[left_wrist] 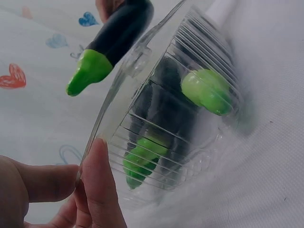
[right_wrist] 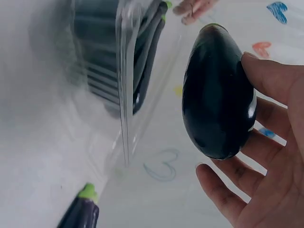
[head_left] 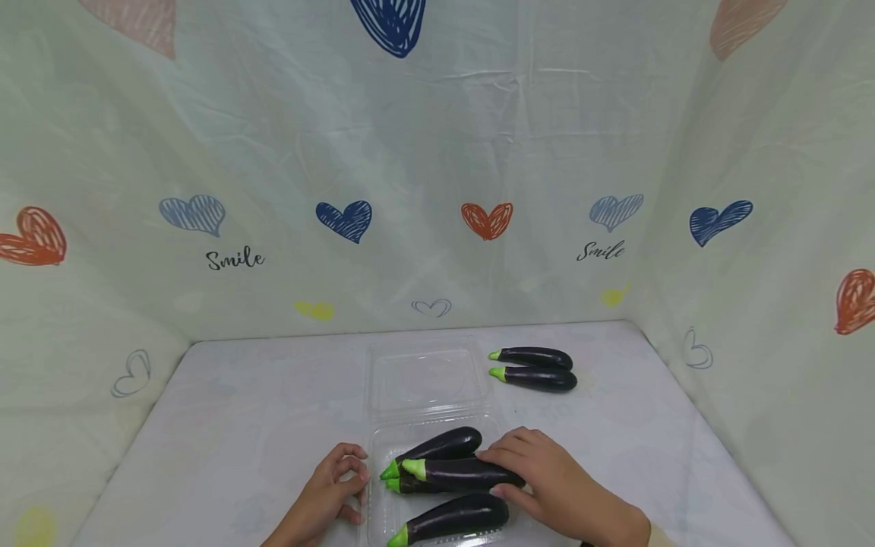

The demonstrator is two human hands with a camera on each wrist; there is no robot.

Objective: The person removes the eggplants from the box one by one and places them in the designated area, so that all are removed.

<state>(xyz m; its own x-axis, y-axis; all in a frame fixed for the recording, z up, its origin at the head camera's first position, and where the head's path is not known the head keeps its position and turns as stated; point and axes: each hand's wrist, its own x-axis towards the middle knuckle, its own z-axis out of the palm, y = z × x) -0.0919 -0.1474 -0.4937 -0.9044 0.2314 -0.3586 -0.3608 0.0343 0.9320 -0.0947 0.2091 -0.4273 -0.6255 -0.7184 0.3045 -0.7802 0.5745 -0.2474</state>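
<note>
1. Head view, closest in: has a near eggplant [head_left: 456, 517] lying on its side within the clear tray [head_left: 384, 439], stem to the left, apart from the raised one.
2. Pinches the tray's left rim with the left hand [head_left: 330, 488], thumb and finger pressed on opposite faces, plain in the left wrist view; probably steadies the light plastic this way.
3. Grips a raised eggplant [head_left: 465, 474] by its blunt end with the right hand [head_left: 557, 484], thumb on one side, fingers curled round the other with gaps between. Leaves the green stem free, pointing left, likely to spare knuckles from meeting the tray.
4. Holds that eggplant above two more inside: a half-hidden eggplant [head_left: 412, 485] and a back eggplant [head_left: 446, 442], both with stems left, presumably aligned for a neater fit.
5. Farther back, has the clear lid [head_left: 427, 376] folded open on the white table [head_left: 273, 387], likely to free the tray's opening.
6. Right of the lid, has two loose eggplants [head_left: 536, 378] side by side, perhaps for easy reach.
7. Farthest, ends at a heart-printed curtain [head_left: 424, 144].
</note>
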